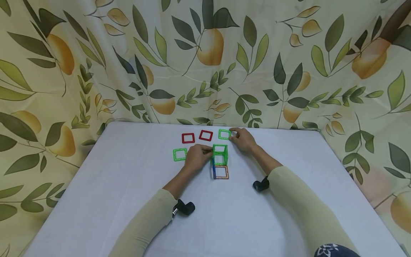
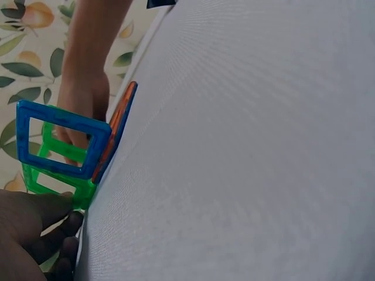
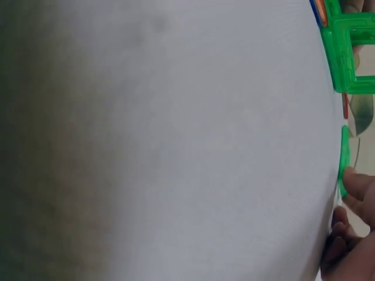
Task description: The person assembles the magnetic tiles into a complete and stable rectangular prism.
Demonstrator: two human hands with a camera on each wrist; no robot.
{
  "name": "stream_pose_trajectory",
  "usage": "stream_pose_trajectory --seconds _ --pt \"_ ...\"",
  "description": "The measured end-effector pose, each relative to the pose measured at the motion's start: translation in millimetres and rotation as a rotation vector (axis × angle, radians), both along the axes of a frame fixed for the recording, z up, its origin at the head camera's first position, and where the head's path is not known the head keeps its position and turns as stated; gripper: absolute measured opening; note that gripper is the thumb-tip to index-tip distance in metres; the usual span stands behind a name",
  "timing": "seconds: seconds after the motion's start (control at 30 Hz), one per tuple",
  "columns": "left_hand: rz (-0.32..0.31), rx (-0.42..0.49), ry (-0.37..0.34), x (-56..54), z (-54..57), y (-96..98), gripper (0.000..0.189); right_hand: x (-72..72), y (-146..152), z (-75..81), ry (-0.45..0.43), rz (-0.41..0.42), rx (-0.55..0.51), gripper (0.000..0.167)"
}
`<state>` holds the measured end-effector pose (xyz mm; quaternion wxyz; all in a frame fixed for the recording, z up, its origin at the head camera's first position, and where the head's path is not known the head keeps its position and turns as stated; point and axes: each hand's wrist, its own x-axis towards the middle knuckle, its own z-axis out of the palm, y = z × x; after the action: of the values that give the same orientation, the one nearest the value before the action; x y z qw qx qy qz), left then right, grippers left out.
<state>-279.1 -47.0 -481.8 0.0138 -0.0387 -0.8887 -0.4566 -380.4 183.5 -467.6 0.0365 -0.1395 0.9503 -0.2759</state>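
Mid-table stands a small open structure of green square magnetic tiles. Joined at its near side are an upright blue tile and an orange tile lying flat. My left hand is at the structure's left side, thumb and fingers pinching a green edge low down. Farther back, my right hand pinches the right edge of a loose green square tile. That same tile shows edge-on in the right wrist view, between thumb and finger.
Two red square tiles lie near the back edge of the white table. Another green square tile lies just left of my left hand. A fruit-patterned curtain hangs behind the table.
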Motion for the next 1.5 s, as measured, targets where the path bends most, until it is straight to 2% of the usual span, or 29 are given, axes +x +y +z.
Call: stream_pose_trajectory --seconds 0.57,0.93,1.23,1.5 --pt "0.001 -0.002 0.014 0.9 1.9 0.1 0.023 2.3 2.7 -2.3 -0.029 -0.053 -0.156 0.048" --pt "0.001 -0.003 0.009 0.4 3.0 0.5 0.025 5.7 2.8 -0.6 -0.004 -0.065 -0.332 0.046" --pt "0.001 -0.004 -0.009 1.3 1.9 -0.2 0.025 10.3 1.2 1.0 -0.023 -0.078 -0.359 0.045" --pt "-0.004 -0.006 -0.001 0.2 0.7 -0.1 0.025 12.1 4.3 -0.1 -0.041 -0.094 -0.368 0.029"
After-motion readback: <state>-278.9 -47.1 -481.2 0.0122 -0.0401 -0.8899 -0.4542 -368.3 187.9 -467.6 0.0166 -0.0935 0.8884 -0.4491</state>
